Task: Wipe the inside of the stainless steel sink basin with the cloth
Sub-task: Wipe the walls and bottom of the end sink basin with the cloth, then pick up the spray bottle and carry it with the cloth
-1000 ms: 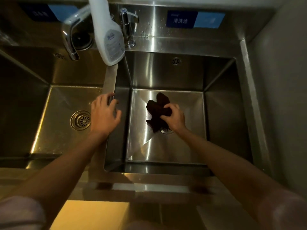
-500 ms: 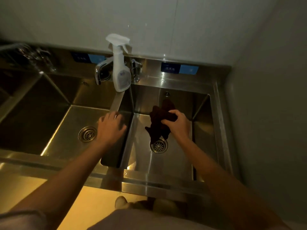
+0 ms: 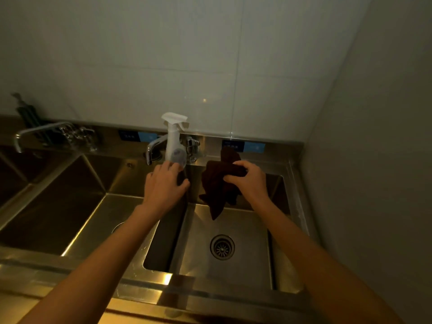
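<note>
My right hand (image 3: 249, 180) grips a dark brown cloth (image 3: 218, 187), which hangs bunched in the air above the right stainless steel sink basin (image 3: 243, 228). The cloth's lower corner dangles over the basin floor, well above the round drain (image 3: 222, 247). My left hand (image 3: 164, 183) reaches forward over the divider between the two basins, fingers relaxed, its fingertips at the base of a white spray bottle (image 3: 174, 141) standing on the back ledge.
A faucet spout (image 3: 153, 147) curves beside the spray bottle. Another basin (image 3: 77, 213) lies to the left, with a second tap (image 3: 35, 132) further left. Tiled walls close in behind and on the right. The sink's front rim (image 3: 149, 286) runs across below.
My right hand has lifted the cloth off the basin floor and up toward the back ledge. My left hand has moved forward to the spray bottle. The view has tilted up.
</note>
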The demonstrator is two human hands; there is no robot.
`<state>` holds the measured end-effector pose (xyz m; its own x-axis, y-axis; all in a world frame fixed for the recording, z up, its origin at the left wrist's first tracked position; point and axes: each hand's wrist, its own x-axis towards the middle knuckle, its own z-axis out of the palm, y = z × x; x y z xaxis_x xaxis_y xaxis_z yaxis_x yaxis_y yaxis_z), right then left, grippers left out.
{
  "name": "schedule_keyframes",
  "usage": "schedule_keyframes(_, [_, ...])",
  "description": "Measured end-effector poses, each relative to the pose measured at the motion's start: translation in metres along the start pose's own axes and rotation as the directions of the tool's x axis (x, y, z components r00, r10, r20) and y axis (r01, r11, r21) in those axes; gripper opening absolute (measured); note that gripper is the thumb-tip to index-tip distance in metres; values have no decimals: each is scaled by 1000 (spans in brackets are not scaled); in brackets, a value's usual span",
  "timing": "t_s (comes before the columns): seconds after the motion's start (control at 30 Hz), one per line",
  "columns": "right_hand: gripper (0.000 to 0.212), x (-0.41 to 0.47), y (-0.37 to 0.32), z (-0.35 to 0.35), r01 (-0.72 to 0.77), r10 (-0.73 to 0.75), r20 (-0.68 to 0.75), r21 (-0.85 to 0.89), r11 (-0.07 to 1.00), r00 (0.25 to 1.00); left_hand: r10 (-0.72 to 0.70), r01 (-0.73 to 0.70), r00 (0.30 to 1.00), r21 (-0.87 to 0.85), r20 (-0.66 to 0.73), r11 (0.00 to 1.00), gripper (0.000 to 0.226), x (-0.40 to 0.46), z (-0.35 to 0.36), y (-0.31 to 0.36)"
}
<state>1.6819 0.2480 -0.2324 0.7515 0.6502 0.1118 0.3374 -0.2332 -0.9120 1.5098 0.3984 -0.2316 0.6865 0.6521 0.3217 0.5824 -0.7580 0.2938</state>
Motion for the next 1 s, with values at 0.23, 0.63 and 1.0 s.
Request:
schedule_keyframes(0.23, [35, 16, -16, -18, 108, -114, -65, -94, 990, 991, -27, 26, 999, -24, -20, 999, 48, 16, -12, 8])
schedule_keyframes(0.63, [35, 35, 10, -5, 75, -86, -85, -129, 989, 993, -56, 56, 998, -22, -11, 998, 78, 55, 39, 2])
schedule_keyframes(1.0, [35, 60, 7, 48, -66, 29, -230, -156, 986, 973, -182, 187, 965, -6, 189, 982, 99, 114, 95, -45])
